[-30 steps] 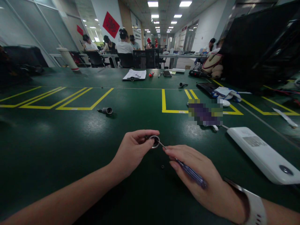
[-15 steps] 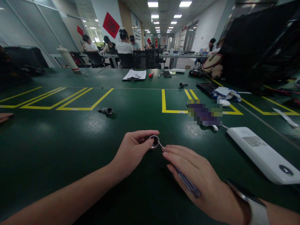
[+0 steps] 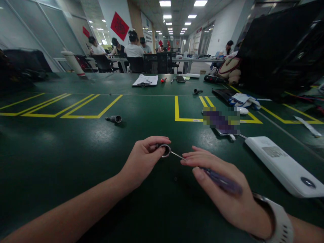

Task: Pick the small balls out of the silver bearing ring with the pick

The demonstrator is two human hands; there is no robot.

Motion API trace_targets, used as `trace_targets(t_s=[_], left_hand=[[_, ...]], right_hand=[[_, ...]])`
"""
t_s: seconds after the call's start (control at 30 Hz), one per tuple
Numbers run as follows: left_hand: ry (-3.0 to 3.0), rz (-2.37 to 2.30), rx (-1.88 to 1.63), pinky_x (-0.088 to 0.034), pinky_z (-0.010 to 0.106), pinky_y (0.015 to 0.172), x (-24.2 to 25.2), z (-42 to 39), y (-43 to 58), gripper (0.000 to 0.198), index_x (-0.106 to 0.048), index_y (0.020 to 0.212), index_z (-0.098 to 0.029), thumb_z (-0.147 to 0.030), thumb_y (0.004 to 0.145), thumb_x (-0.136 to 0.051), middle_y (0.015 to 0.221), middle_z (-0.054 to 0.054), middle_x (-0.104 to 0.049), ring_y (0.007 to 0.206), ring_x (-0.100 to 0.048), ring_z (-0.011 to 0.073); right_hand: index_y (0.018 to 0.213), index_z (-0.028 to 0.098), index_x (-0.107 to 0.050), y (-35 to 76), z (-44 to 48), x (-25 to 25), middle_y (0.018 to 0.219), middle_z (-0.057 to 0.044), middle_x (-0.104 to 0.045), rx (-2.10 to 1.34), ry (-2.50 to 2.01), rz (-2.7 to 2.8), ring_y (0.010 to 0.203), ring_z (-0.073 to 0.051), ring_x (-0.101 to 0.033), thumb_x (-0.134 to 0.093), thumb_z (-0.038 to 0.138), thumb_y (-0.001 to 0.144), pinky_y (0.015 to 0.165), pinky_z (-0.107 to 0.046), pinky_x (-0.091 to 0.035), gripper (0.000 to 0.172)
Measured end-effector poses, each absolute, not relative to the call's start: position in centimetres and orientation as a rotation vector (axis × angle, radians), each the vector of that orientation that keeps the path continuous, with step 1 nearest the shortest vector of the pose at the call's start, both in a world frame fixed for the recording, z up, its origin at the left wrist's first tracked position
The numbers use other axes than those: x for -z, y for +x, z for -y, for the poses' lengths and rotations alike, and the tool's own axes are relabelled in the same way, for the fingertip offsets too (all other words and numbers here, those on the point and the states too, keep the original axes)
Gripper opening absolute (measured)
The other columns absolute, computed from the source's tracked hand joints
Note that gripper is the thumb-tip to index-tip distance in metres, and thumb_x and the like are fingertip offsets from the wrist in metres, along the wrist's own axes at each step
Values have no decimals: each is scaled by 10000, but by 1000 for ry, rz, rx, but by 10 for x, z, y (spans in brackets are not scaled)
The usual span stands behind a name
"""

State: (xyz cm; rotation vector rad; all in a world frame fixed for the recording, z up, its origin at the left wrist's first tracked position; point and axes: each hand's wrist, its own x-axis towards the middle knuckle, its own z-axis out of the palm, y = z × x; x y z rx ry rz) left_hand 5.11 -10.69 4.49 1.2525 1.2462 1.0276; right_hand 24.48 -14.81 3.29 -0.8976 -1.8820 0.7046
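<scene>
Left grip (image 3: 140, 160) is clamping a socket (image 3: 168, 151) at the frame's centre; right grip (image 3: 226, 202), lower right, is clasping a screwdriver (image 3: 224, 183) (its tip is pointing at the socket's mouth). Both are hovering above the desk (image 3: 146, 109).

Hands (image 3: 143, 158) (image 3: 225, 168) farther apart, screwdriver (image 3: 222, 182) swung rightward — more shaft (image 3: 178, 155) bared, another person's fingers gone

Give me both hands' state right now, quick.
Left hand: closed, holding a hollow metal part.
Right hand: loosely closed, holding a screwdriver, its shaft pointing toward that part.
</scene>
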Motion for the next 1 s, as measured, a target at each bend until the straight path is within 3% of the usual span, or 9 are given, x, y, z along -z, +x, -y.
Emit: trace_targets(t_s=[0.1,0.2,0.43,0.67,0.83,1.0], left_hand=[[1227,-1270,-1032,-525,327,829,-48,105,50,252,-658,962,-170,-146,711,-637,893,23,-709,855,-667,181],[1154,-1276,-1063,-535,308,793,-51,104,49,306,-630,987,-172,-100,689,-630,957,29,-686,879,-657,180],[1123,-1245,-1074,-534,282,749,-50,103,49,242,-590,912,-150,-104,681,-642,969,43,-667,897,-642,181],[1172,-1243,-1050,-501,321,794,-48,102,48,262,-614,917,-146,-148,661,-672,913,43,-686,873,-640,188],[1180,-1250,-1029,-478,325,816,-46,103,47,294,-623,962,-160,-176,673,-678,893,31,-702,839,-643,173],[1170,-1243,-1039,-479,295,808,-47,103,48,295,-632,955,-151,-162,665,-686,901,36,-704,858,-635,165]], right_hand=[[805,205,-652,250,139,-31,761,-6,-705,-1250,-988,1554,835,-172,-658,-500,304,906,890,-362,-467,207],[737,193,-625,251,131,-27,655,1,-670,-1508,-1030,1423,738,-167,-634,-527,357,886,790,-334,-469,242],[747,169,-608,250,129,-28,652,-17,-647,-1500,-1168,1528,665,-168,-603,-528,393,861,698,-332,-453,264],[708,168,-622,246,138,-41,664,-32,-626,-1273,-1255,1830,604,-150,-561,-491,380,858,553,-279,-436,290],[769,156,-603,241,134,-31,692,-36,-646,-1657,-1222,1414,631,-141,-610,-559,442,825,524,-233,-477,294],[826,147,-616,242,127,-22,723,-47,-681,-1905,-1026,1011,678,-139,-658,-584,391,838,544,-207,-500,246]])
